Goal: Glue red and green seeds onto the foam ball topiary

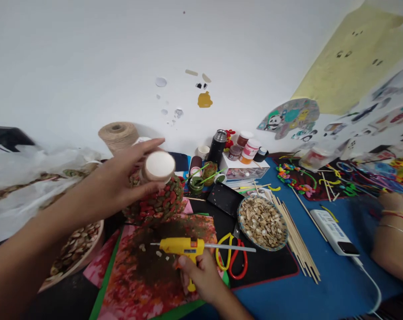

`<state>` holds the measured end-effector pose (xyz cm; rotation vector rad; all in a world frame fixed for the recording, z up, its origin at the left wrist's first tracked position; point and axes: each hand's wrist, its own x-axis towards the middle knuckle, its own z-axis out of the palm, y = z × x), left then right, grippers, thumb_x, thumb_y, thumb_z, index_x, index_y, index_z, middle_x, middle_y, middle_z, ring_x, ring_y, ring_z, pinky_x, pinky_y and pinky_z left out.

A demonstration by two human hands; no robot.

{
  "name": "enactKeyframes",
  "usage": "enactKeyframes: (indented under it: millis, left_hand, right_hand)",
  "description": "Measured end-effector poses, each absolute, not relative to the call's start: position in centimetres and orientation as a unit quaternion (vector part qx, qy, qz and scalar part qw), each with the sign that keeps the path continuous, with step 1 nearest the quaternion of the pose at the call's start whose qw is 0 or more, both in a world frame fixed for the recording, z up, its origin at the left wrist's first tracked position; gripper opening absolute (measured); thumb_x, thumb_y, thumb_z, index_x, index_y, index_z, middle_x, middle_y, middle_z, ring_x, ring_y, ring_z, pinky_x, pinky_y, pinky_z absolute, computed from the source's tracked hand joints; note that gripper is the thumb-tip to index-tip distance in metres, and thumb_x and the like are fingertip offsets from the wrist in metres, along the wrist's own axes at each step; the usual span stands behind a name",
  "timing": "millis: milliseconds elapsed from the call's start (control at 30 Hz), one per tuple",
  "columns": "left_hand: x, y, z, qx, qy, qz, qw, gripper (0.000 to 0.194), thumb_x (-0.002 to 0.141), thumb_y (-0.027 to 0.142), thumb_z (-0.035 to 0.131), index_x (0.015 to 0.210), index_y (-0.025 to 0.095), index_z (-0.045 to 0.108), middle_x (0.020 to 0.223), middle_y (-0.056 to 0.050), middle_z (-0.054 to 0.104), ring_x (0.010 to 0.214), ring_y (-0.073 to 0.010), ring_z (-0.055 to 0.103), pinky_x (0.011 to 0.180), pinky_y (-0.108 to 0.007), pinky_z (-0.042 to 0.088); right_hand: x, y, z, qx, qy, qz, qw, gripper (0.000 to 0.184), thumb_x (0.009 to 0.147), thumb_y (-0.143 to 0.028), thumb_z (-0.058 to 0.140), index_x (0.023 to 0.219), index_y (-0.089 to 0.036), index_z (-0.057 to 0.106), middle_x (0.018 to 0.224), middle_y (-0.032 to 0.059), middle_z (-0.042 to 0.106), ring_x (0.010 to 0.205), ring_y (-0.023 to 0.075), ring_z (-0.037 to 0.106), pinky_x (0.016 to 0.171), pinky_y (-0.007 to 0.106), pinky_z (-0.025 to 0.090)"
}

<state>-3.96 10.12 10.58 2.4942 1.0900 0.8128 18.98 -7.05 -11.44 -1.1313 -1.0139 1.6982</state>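
My left hand (134, 173) is closed around the neck of a jar (161, 198) with a round white top. Red and olive-green shell-like pieces cover the jar's body, and my fingers hide part of it. In my right hand (203, 273) is a yellow hot glue gun (176, 246), its nozzle pointing left. A pale glue stick (233, 247) juts from the back of the gun. Under both lies a paint-stained red and pink sheet (131, 280), with a few small pale chips near the nozzle.
Right of the glue gun lie scissors (244, 262) with red and yellow handles, a bowl (240, 222) of shell pieces, wooden sticks (301, 244) and a power strip (334, 233). Behind stand paint jars, a black flask (217, 147) and a twine spool (116, 135). Another person's hand (393, 204) is at far right.
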Motion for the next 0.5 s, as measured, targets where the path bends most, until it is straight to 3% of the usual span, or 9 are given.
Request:
enactKeyframes:
  millis: [100,200,300,500]
  left_hand:
    - [-3.8,10.7,11.1,0.847,0.404,0.296,0.178,0.075,0.107,0.065,0.070,0.170,0.030,0.051,0.177,-0.006,0.060,0.162,-0.0404,0.054,0.126,-0.046,0.056]
    - [-3.7,11.3,11.5,0.826,0.434,0.279,0.226,0.085,0.103,0.071,0.073,0.171,0.027,0.049,0.179,-0.010,0.056,0.158,-0.0417,0.058,0.127,-0.049,0.055]
    - [-3.6,11.2,11.7,0.819,0.448,0.279,0.226,0.091,0.101,0.075,0.075,0.171,0.025,0.048,0.181,-0.014,0.053,0.159,-0.0430,0.057,0.136,-0.055,0.046]
    - [-3.3,10.5,12.2,0.813,0.465,0.262,0.233,0.087,0.102,0.076,0.073,0.169,0.026,0.050,0.180,-0.010,0.055,0.156,-0.0411,0.059,0.134,-0.053,0.046]
  right_hand:
    - [19.0,-7.3,-10.7,-0.453,-0.438,0.662,0.406,0.083,0.084,-0.102,0.076,0.099,-0.020,0.078,0.057,-0.0030,0.062,0.048,0.0154,0.056,0.047,0.024,0.046]
    - [19.0,-7.5,-9.7,-0.435,-0.482,0.634,0.421,0.078,0.093,-0.095,0.074,0.118,-0.023,0.086,0.096,0.0082,0.084,0.091,0.0297,0.081,0.083,0.038,0.068]
    - [18.9,-7.5,-8.9,-0.403,-0.505,0.638,0.419,0.070,0.099,-0.087,0.074,0.130,-0.025,0.088,0.123,0.0110,0.088,0.124,0.0385,0.081,0.112,0.049,0.064]
    - [19.2,-7.9,-8.8,-0.366,-0.506,0.657,0.423,0.060,0.102,-0.075,0.079,0.136,-0.027,0.087,0.136,0.0112,0.087,0.134,0.0396,0.080,0.120,0.052,0.060]
